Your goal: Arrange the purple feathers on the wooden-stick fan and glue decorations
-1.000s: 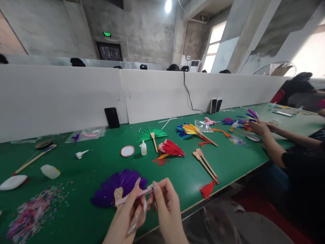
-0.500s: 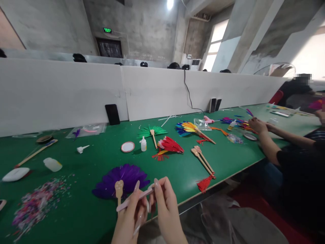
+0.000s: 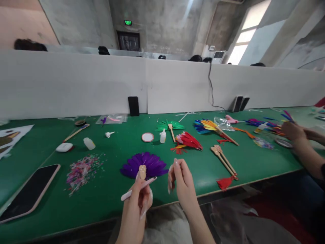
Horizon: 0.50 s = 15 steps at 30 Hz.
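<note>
My left hand (image 3: 139, 200) is closed round a thin pink stick (image 3: 132, 192) that slants up to the right, just in front of the table's near edge. My right hand (image 3: 182, 180) is a short way to the right, apart from the stick, with its fingers curled together; whether they hold anything is hidden. Just beyond both hands a purple feather fan (image 3: 149, 162) with a wooden handle (image 3: 142, 171) lies flat on the green table (image 3: 114, 189).
A phone (image 3: 30, 191) lies face up at the near left, beside a pile of coloured bits (image 3: 81, 169). Past the purple fan are a glue bottle (image 3: 163, 136), a round lid (image 3: 147, 137), red (image 3: 189, 140), green (image 3: 167, 125) and multicoloured fans (image 3: 207, 125), and tasselled wooden sticks (image 3: 224, 162). A co-worker's hands (image 3: 294, 132) work at the right.
My right hand has let go of the pink stick's end and moved off to the right. The view has swung left, bringing the phone into sight.
</note>
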Each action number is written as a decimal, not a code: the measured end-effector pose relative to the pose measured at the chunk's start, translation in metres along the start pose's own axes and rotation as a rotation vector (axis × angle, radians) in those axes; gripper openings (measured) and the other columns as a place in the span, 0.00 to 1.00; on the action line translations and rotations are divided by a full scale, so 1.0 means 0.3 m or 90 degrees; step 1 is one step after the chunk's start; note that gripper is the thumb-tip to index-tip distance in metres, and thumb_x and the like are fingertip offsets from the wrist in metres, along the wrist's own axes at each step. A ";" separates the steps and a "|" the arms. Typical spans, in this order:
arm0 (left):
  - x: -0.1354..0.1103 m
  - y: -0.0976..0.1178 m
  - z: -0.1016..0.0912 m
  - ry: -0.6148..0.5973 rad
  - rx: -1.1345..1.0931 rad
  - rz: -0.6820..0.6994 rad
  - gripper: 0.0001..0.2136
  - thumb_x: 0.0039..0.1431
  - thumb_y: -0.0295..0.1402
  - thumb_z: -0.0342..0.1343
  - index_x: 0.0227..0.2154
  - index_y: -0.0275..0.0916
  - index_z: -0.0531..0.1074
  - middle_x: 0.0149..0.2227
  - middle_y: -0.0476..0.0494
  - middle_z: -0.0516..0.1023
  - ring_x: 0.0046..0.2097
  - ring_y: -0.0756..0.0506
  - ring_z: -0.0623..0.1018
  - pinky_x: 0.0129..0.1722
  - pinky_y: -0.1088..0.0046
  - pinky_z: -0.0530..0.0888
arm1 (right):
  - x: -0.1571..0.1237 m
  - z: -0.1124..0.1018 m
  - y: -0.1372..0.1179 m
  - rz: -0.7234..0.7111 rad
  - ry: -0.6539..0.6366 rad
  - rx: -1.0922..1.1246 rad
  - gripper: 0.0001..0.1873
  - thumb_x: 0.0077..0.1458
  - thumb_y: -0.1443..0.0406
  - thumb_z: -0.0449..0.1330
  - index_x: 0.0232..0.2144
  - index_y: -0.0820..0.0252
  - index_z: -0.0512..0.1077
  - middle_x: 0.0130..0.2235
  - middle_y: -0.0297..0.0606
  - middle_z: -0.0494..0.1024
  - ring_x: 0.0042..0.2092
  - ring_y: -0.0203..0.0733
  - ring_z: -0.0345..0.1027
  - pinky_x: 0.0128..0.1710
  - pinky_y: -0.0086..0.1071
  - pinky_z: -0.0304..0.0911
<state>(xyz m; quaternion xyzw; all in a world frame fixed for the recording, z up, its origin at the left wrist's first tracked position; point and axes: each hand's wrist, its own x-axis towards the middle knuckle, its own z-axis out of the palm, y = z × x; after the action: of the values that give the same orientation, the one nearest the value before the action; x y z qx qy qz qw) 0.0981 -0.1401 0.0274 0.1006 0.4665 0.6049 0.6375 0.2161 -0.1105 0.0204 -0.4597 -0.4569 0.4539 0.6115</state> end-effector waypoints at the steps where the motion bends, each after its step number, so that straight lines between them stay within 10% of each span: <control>1: -0.003 0.009 -0.008 0.003 -0.002 0.000 0.22 0.35 0.47 0.69 0.17 0.36 0.64 0.16 0.55 0.63 0.19 0.57 0.60 0.18 0.83 0.62 | 0.008 0.016 0.001 -0.003 -0.020 -0.023 0.19 0.63 0.52 0.47 0.25 0.56 0.57 0.18 0.22 0.58 0.16 0.28 0.51 0.14 0.22 0.53; 15: -0.086 0.050 -0.183 0.026 0.204 0.095 0.25 0.38 0.56 0.63 0.12 0.37 0.67 0.10 0.52 0.57 0.15 0.56 0.54 0.14 0.81 0.58 | 0.161 0.630 0.119 -0.199 -0.460 -0.372 0.06 0.57 0.67 0.57 0.31 0.57 0.74 0.33 0.35 0.81 0.37 0.41 0.74 0.36 0.29 0.64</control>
<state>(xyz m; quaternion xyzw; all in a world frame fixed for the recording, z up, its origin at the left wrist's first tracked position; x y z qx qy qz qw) 0.0528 -0.1827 0.0201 0.2229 0.5612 0.5700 0.5571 0.0351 -0.0296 0.0227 -0.3514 -0.8113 0.3401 0.3202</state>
